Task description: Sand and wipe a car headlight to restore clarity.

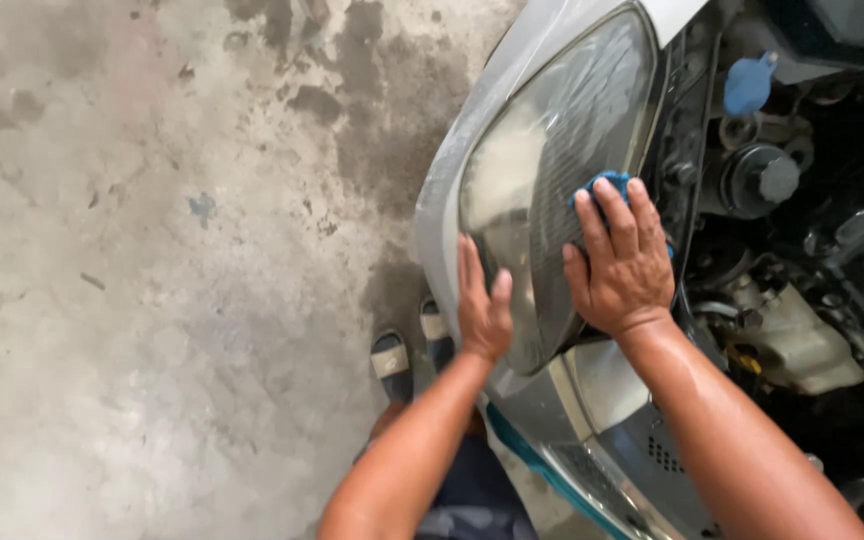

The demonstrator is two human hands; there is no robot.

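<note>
I am mid-wipe on the headlight (552,190): my right hand (622,265) lies flat, fingers together, pressing a blue cloth (602,182) against the lens near its engine-bay edge. My left hand (482,305) rests open on the lens's lower rim, bracing. By my judgement, the next stroke needs steady pressure across the hazy, yellowed patch at upper left.

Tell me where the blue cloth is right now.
In the head view, the blue cloth lies pressed under the right hand on the right half of the car headlight, next to the open engine bay; the left hand rests flat on the lens beside it.
</note>
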